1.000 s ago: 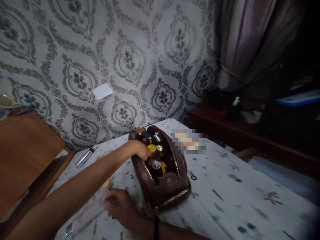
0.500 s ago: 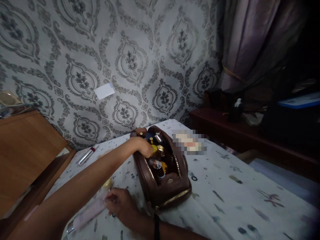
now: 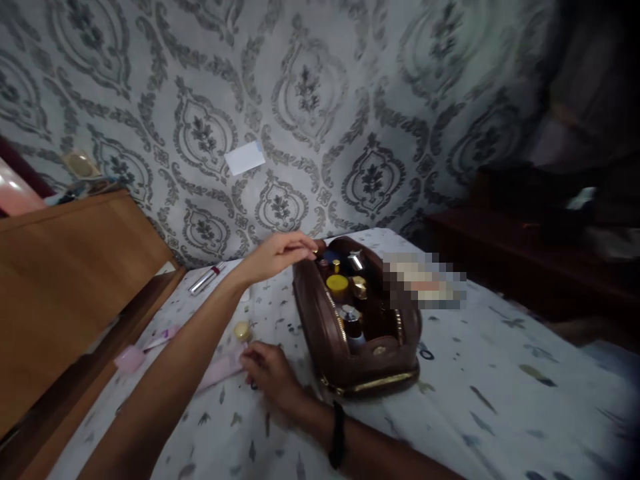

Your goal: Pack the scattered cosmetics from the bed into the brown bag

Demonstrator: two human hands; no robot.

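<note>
A brown leather bag (image 3: pixel 320 340) stands unzipped on the table, its mouth facing up. Inside it are a round yellow lid (image 3: pixel 337 287), a gold cap (image 3: pixel 359 287), a silver-topped bottle (image 3: pixel 352 323) and other small containers. My left hand (image 3: pixel 285 255) is over the bag's far left rim, fingers stretched out and holding nothing I can see; its fingertips are beside a gold stud. To the left of the bag, my right hand (image 3: pixel 270 373) has curled fingers at the end of a pink tube (image 3: pixel 220 371), partly hidden behind my left forearm.
A round gold-capped item (image 3: pixel 243 331), a pink cap-like piece (image 3: pixel 129 359) and a silver tube with a red band (image 3: pixel 206 279) lie on the patterned cloth (image 3: pixel 475 373). A wooden panel (image 3: pixel 90 267) borders the left; a blurred-out item (image 3: pixel 424 281) lies right of the bag.
My left hand has come up out of the bag to its far left rim, and its fingers have straightened. My right hand stays by the pink tube. The view has swung left.
</note>
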